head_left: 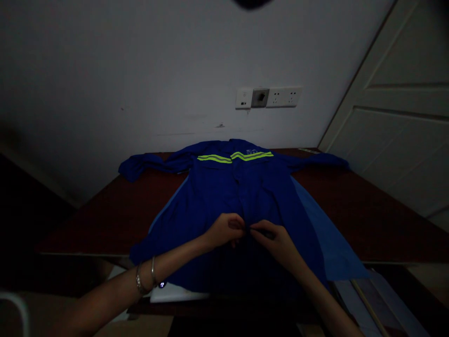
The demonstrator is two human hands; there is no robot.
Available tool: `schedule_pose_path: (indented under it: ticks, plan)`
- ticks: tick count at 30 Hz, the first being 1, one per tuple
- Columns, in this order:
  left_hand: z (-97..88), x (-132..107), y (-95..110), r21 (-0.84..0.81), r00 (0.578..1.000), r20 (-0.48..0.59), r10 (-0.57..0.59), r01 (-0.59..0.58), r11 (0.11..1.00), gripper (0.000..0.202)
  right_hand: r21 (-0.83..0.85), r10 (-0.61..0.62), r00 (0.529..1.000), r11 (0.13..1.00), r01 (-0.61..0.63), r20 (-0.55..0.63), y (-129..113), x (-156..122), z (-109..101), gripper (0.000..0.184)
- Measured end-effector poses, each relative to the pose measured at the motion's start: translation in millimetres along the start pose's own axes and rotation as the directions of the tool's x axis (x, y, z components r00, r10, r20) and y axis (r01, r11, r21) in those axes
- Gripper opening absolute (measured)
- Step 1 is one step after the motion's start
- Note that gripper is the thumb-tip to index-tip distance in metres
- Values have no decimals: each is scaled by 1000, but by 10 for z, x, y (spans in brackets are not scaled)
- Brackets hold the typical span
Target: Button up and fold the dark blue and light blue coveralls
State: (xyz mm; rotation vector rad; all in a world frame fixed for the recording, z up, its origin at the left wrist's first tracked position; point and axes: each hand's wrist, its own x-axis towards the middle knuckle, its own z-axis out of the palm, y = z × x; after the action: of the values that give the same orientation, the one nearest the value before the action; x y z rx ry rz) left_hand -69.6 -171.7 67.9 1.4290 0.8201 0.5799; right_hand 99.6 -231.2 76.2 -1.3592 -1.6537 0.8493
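A blue work jacket point(242, 196) with yellow-green reflective stripes across the chest lies spread flat on a dark brown table point(112, 210), sleeves stretched out to both sides. My left hand point(224, 230) pinches the jacket's front opening near the lower middle. My right hand point(273, 238) meets it there, fingers closed on the other edge of the front placket. The two hands touch at the fingertips. Bracelets circle my left wrist.
A grey wall stands behind the table with a row of sockets point(268, 97). A white door point(396, 117) is at the right. A white flat object point(175, 292) lies under the jacket's hem. A white curved edge point(14, 304) shows at the lower left.
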Motion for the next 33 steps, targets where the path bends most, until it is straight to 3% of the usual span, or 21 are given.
schedule_pose_path:
  ticks: [12,25,33]
  plan:
    - [14,-30,-12,-123,996,-72,-43,33,992,40,13,34,999,999,-34,35,49,16,-19,22]
    - [16,39,15,-125,997,-61,-56,48,991,37,149,104,994,983,-106,18,150,120,-21,24]
    - [30,130,49,-179,983,-171,-63,32,983,30,266,158,987,953,-144,-30,206,218,3,29]
